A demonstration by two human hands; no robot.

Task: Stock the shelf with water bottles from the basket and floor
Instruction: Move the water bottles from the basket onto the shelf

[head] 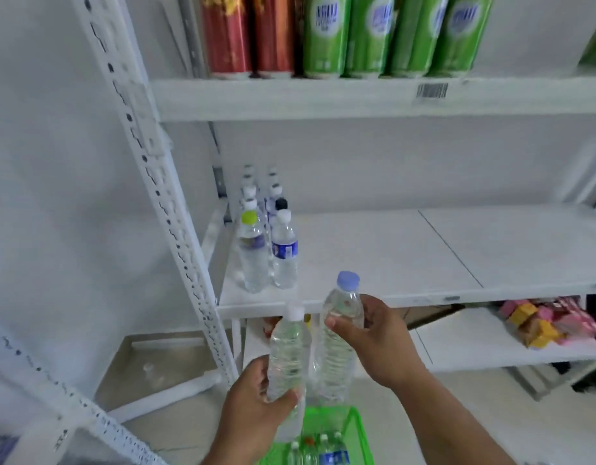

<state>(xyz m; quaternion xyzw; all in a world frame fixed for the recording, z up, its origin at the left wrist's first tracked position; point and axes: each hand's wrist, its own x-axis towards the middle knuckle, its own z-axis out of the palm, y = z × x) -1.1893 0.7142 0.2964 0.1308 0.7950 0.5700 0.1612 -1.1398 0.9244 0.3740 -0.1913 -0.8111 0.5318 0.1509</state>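
Green plastic forms the basket (358, 427) at the bottom edge of the view, on the floor just below the hands; at least three bottle tops show inside it, one bottle carrying a blue label, though the full count is cut off by the frame. Above it, the left hand (256, 411) has its grip closed around the lower body of a clear bottle with a white cap (288, 360), fingers wrapped behind and the thumb across the front, the bottle leaning slightly rightward. The right hand (380, 340) reaches in from the right, its grip clamped on the shoulder of a second clear bottle with a pale blue cap (336, 337), thumb across the front. The two held bottles stand side by side, nearly touching, just in front of the edge of the white middle shelf (390, 256). On that shelf, at its far left, water bottles (268, 236) stand in two rows running back to the wall, roughly five in each; the front left one has a lime cap, and one in the right row a black cap. On the shelf above stand two red cans (248, 35) and four green cans (397, 35). Coloured packets (544, 322) lie on the lower shelf to the right.
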